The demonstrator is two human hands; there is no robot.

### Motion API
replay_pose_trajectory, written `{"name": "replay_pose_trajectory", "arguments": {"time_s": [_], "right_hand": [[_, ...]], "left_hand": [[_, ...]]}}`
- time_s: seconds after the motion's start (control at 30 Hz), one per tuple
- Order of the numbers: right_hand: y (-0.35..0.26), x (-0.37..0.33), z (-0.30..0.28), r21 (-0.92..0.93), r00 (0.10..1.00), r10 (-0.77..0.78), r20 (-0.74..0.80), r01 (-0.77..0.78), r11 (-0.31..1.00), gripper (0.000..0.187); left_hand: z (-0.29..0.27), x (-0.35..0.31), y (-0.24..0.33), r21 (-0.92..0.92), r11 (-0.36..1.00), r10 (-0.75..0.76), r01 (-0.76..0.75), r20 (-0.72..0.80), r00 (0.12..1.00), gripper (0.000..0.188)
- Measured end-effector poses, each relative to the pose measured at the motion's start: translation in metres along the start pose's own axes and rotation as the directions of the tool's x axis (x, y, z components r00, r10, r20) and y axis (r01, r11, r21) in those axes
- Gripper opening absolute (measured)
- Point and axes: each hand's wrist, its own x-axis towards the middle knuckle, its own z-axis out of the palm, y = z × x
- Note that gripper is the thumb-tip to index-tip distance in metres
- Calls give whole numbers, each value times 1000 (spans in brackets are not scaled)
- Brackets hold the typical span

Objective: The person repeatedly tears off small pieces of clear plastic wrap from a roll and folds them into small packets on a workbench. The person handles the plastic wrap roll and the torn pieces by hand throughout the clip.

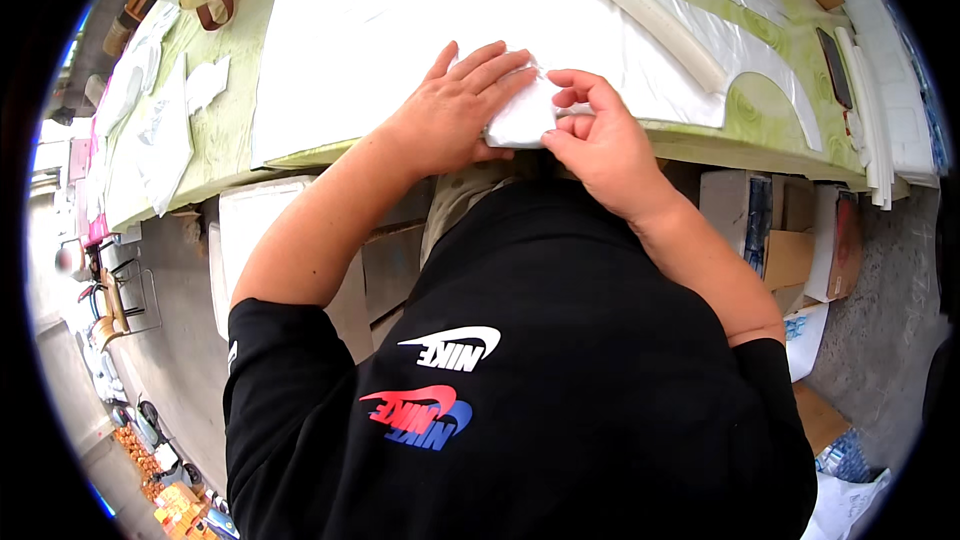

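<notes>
A small folded white piece [518, 123], thin and soft like plastic or fabric, lies at the table's near edge. Across its left part my left hand [455, 110] rests palm down, fingers spread and stretched out. The left thumb shows at the near edge of the piece. My right hand [605, 145] is at the right side, fingers curled and thumb against the right edge of the piece, seemingly pinching it. Beneath both hands spreads a large white sheet [350, 50] with a smooth, slightly shiny surface.
The table has a green patterned cover [225, 135]. A long white strip [650, 15] lies diagonally at the far right, with a dark phone [833, 68] beyond it. White scraps [170, 140] lie at the left. Cardboard boxes [790, 250] stand under the table.
</notes>
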Motion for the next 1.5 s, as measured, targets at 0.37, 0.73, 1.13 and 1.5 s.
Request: {"name": "replay_pose_trajectory", "arguments": {"time_s": [0.37, 0.73, 1.13, 1.5], "right_hand": [[10, 11, -9, -730, 619, -657, 430, 666, 151, 35], [29, 12, -15, -764, 637, -667, 385, 626, 158, 37], [24, 5, -25, -755, 646, -680, 347, 622, 206, 38], [25, -5, -31, -662, 648, -692, 318, 675, 327, 48]], "left_hand": [[4, 2, 6, -3, 999, -35, 35, -49, 998, 88], [10, -16, 14, -139, 975, -206, 173, -279, 938, 91], [32, -44, 60, -684, -712, -339, 157, 531, 777, 68], [28, -15, 69, -400, -910, -73, 107, 409, 909, 79]]}}
